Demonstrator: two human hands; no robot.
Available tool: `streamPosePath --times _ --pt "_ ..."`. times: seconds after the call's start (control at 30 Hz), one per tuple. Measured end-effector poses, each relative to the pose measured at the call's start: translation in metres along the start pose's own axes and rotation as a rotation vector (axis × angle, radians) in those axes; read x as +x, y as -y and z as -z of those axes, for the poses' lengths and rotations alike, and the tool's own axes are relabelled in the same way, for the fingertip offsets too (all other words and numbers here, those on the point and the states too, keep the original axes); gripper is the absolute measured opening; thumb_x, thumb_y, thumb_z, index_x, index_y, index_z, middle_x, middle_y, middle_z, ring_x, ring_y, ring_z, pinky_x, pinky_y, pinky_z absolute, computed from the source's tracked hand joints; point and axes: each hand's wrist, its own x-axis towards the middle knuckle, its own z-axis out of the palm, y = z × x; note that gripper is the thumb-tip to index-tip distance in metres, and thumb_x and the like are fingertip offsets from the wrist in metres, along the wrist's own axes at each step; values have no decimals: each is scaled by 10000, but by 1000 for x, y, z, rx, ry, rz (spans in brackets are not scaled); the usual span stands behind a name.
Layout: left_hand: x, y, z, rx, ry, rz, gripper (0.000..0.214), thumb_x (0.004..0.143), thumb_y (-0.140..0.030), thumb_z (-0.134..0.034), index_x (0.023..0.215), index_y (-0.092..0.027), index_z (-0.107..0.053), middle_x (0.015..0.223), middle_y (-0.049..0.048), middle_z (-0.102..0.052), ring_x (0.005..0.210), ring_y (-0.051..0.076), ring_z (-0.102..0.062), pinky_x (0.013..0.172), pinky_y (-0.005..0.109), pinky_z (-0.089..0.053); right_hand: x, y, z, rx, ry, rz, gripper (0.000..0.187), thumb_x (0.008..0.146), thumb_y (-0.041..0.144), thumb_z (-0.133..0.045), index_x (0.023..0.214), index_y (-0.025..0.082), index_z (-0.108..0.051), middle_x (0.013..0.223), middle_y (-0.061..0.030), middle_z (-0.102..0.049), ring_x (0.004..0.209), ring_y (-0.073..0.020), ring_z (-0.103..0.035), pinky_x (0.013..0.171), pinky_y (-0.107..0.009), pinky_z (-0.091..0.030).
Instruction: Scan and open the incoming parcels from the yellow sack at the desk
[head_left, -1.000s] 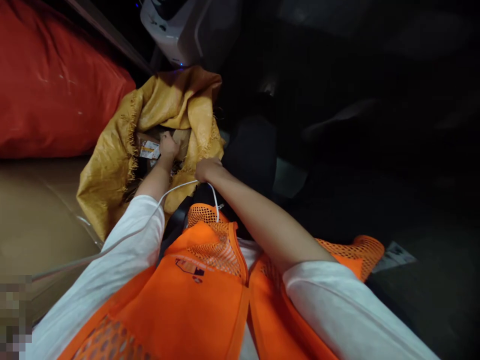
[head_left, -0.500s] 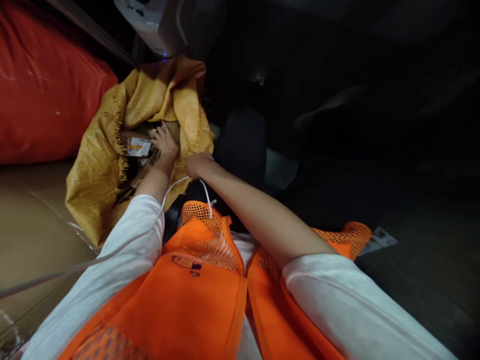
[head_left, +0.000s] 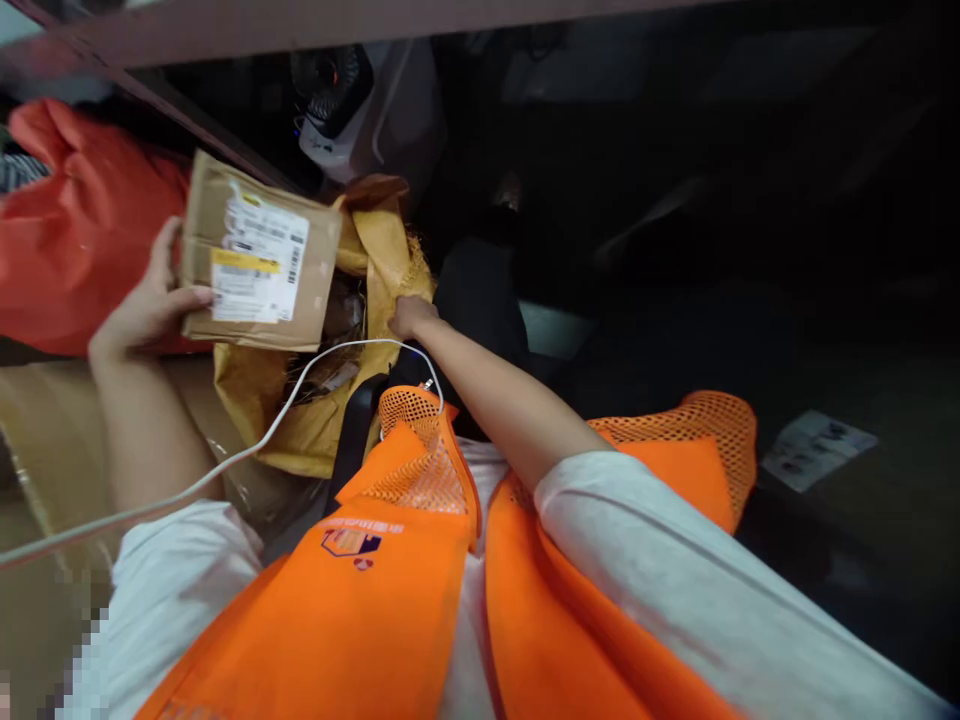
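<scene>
dim floor space is viewed from overhead. at far left, a flattened brown cardboard sheet [head_left: 45, 430] is overlapped by a red sack [head_left: 82, 230]. the left hand [head_left: 146, 300] is spread wide under one edge of a cardboard parcel [head_left: 259, 255], with the thumb laid on its face, so the parcel is held up above the sack's mouth. a shipping label [head_left: 259, 258] is stuck on the parcel. below it, a yellow woven sack [head_left: 255, 420] is gathered open, with more brown packaging seen inside. a white cable [head_left: 225, 470] is strung across the view, below the parcel. a small white fan [head_left: 330, 85] is seen beyond. the right hand [head_left: 412, 317] is placed at the yellow sack's edge, its fingers drawn narrowly together; whether cloth is gripped cannot be told. an orange mesh vest [head_left: 397, 590] is worn over white sleeves, and a printed paper sheet [head_left: 817, 450] is lying on the dark floor at far right.
</scene>
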Motion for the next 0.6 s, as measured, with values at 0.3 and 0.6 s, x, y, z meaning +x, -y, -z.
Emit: streamPosePath --times 0.3,0.6 --pt "-29 -107 -125 -330 63 -575 1256 499 -575 -936 1558 -250 -344 1503 104 -547 1412 336 -512 1221 494 -389 -103 32 120 1131 -194 657 794 854 725 -666 1500 315 -453 1412 -30 -612 1282 -248 -612 1084 -511 -507" --pt "27 -185 -164 -312 -194 -550 993 820 -927 -420 1533 -237 -417 1543 189 -488 1302 348 -600 1116 594 -456 -228 38 230 1320 -781 795 831 709 663 -814 1376 251 -539 1347 -52 -673 1265 -263 -629 1163 -467 -478"
